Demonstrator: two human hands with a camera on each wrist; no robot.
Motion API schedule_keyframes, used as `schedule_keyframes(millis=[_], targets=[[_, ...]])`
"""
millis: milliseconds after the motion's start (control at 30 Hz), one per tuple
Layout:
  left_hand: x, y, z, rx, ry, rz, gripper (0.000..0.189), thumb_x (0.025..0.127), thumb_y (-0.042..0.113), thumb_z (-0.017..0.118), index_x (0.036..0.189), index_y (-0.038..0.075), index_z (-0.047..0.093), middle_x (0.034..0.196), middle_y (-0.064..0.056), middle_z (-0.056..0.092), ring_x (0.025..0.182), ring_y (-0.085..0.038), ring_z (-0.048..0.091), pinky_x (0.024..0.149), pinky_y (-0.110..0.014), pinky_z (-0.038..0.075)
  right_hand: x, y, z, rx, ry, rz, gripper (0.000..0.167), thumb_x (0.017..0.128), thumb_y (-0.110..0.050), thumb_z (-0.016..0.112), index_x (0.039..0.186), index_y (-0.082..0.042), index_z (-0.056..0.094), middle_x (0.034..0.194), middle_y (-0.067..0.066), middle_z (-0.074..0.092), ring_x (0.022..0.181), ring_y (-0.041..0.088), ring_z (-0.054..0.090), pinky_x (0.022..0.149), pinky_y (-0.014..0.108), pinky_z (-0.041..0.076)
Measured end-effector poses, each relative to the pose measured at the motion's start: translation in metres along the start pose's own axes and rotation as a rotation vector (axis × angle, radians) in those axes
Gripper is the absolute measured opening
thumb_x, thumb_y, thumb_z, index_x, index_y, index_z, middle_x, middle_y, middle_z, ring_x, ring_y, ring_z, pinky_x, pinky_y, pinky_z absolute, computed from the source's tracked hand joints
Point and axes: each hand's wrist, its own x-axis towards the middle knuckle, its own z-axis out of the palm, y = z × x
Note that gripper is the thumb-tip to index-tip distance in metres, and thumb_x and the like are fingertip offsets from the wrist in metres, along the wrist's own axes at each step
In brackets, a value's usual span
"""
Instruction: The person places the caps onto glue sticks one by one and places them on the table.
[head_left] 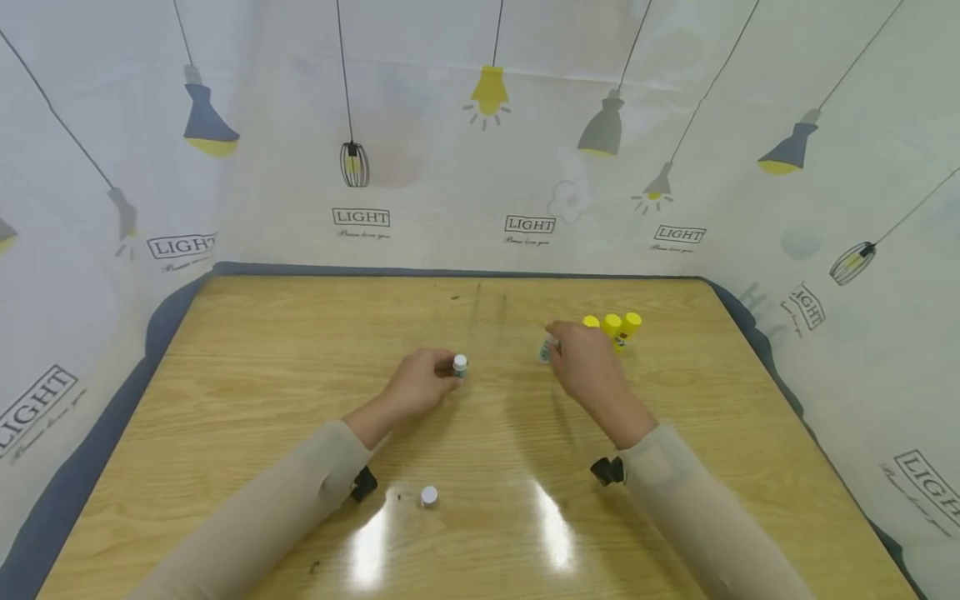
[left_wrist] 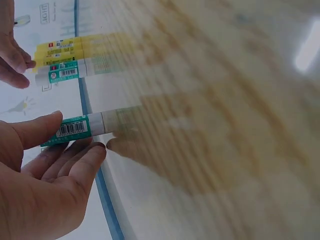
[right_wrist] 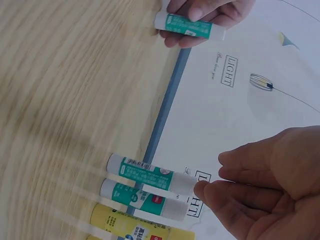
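Observation:
My left hand [head_left: 420,385] pinches a green glue stick [left_wrist: 75,129] with a white cap between thumb and fingers. The stick stands upright at the table's middle, its base on or just above the wood. Over to the right, my right hand [right_wrist: 270,185] is beside two more green glue sticks, its fingers loosely bent. One fingertip meets or nearly meets the white cap of the nearer green glue stick [right_wrist: 145,172]; the other green glue stick [right_wrist: 140,197] stands close by it. Yellow glue sticks [head_left: 632,323] stand upright in a row just past the right hand.
A small white-topped cylinder [head_left: 429,497] stands near the front of the wooden table [head_left: 247,400], beside the left forearm. Light curtains [head_left: 450,167] printed with lamps surround the table's back and sides. Each wrist carries a black camera [head_left: 606,471].

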Motion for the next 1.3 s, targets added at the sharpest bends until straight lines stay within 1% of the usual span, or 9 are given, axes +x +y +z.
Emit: schedule_keyframes(millis=[33,167,233,333,467,700,833,1167,1300], targets=[[0.000,0.000,0.000,-0.006,-0.003,-0.002,0.030,0.095,0.010,0.072,0.124,0.003,0.068,0.123,-0.010,0.071,0.116,-0.026,0.066,0.103,-0.042,0.054,-0.002,-0.002,0.000,0.004,0.007,-0.005,0.029,0.095,-0.006,0.069,0.123,0.002,0.069,0.114,0.018,0.074,0.068,0.019,0.066,0.058,0.034,0.059],[0.000,0.000,-0.002,-0.041,-0.012,-0.016,0.032,0.095,0.009,0.072,0.126,0.004,0.068,0.123,-0.009,0.071,0.116,-0.025,0.066,0.103,-0.042,0.054,-0.009,-0.009,-0.003,0.031,0.029,-0.002,0.029,0.096,-0.011,0.071,0.122,-0.001,0.071,0.112,0.016,0.075,0.071,0.018,0.070,0.060,0.033,0.060],[0.000,0.000,-0.002,-0.056,-0.010,-0.022,0.032,0.094,0.009,0.072,0.126,0.004,0.068,0.123,-0.009,0.071,0.116,-0.025,0.066,0.102,-0.042,0.054,-0.012,-0.013,-0.005,0.053,0.023,0.013,0.029,0.097,-0.013,0.069,0.123,-0.002,0.071,0.114,0.016,0.075,0.067,0.017,0.067,0.058,0.033,0.058],[0.000,0.000,-0.002,-0.068,-0.005,-0.025,0.031,0.094,0.007,0.073,0.125,0.005,0.068,0.121,-0.008,0.072,0.114,-0.025,0.067,0.100,-0.040,0.056,-0.017,-0.019,-0.006,0.077,0.037,0.034,0.027,0.097,-0.015,0.069,0.121,-0.004,0.072,0.110,0.014,0.076,0.071,0.020,0.070,0.060,0.036,0.058],[0.002,-0.001,-0.001,-0.072,0.005,-0.033,0.032,0.092,0.006,0.075,0.123,0.003,0.069,0.117,-0.009,0.073,0.110,-0.023,0.069,0.094,-0.037,0.059,-0.025,-0.024,-0.005,0.090,0.079,0.037,0.024,0.094,-0.015,0.072,0.116,-0.006,0.075,0.105,0.012,0.077,0.087,0.027,0.074,0.069,0.042,0.061],[0.003,-0.001,-0.002,-0.057,0.017,-0.045,0.035,0.087,0.005,0.079,0.120,0.002,0.069,0.112,-0.008,0.075,0.105,-0.021,0.071,0.089,-0.034,0.060,-0.042,-0.032,0.001,0.143,0.088,0.085,0.025,0.091,-0.016,0.077,0.115,-0.009,0.076,0.108,0.010,0.077,0.090,0.026,0.074,0.072,0.042,0.062],[0.002,-0.001,-0.002,-0.045,0.026,-0.043,0.033,0.086,0.007,0.081,0.118,0.004,0.070,0.110,-0.007,0.075,0.104,-0.020,0.071,0.089,-0.035,0.060,-0.050,-0.035,0.007,0.187,0.108,0.079,0.026,0.089,-0.014,0.079,0.114,-0.007,0.076,0.108,0.011,0.077,0.090,0.028,0.074,0.075,0.043,0.063],[0.001,0.000,-0.002,-0.054,0.062,-0.026,0.033,0.086,0.012,0.082,0.117,0.008,0.072,0.106,-0.002,0.075,0.099,-0.017,0.070,0.091,-0.037,0.060,-0.059,-0.042,0.016,0.217,0.082,0.089,0.026,0.092,-0.015,0.076,0.117,-0.008,0.075,0.114,0.008,0.075,0.095,0.027,0.072,0.079,0.042,0.062],[-0.001,0.001,-0.003,-0.040,0.096,-0.022,0.032,0.085,0.014,0.083,0.116,0.010,0.073,0.105,-0.001,0.075,0.099,-0.017,0.070,0.094,-0.039,0.058,-0.060,-0.044,0.015,0.210,0.062,0.083,0.026,0.092,-0.015,0.075,0.117,-0.007,0.074,0.114,0.008,0.075,0.096,0.027,0.072,0.079,0.042,0.062]])
